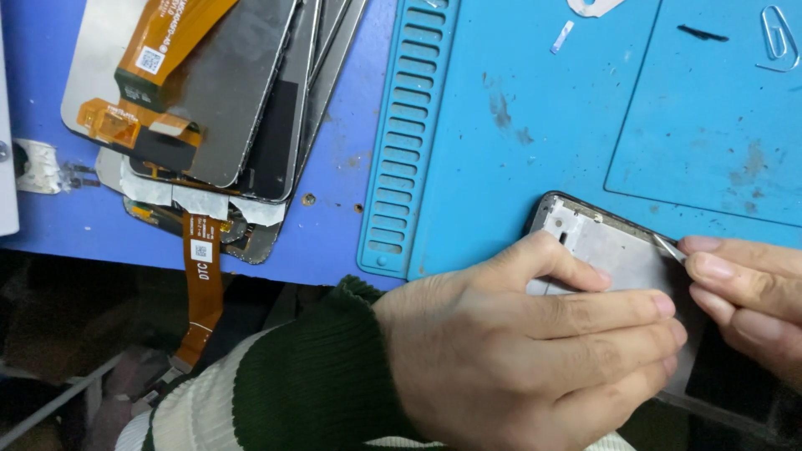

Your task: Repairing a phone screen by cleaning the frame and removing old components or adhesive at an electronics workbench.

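A phone frame (603, 246), grey inside with a dark rim, lies on the blue work mat (535, 125) near its front edge. My left hand (518, 342) lies over the frame's near part, thumb and fingers pressing it down. My right hand (748, 292) comes in from the right edge and pinches a thin metal tool (668, 248) whose tip touches the frame's right rim. The lower part of the frame is hidden under my left hand.
A stack of phone screens (217, 100) with orange flex cables (203, 284) lies on the blue table at the left, one cable hanging over the front edge. The mat's slotted left border (409, 142) runs beside them. A paper clip (777, 33) and small scraps lie far back.
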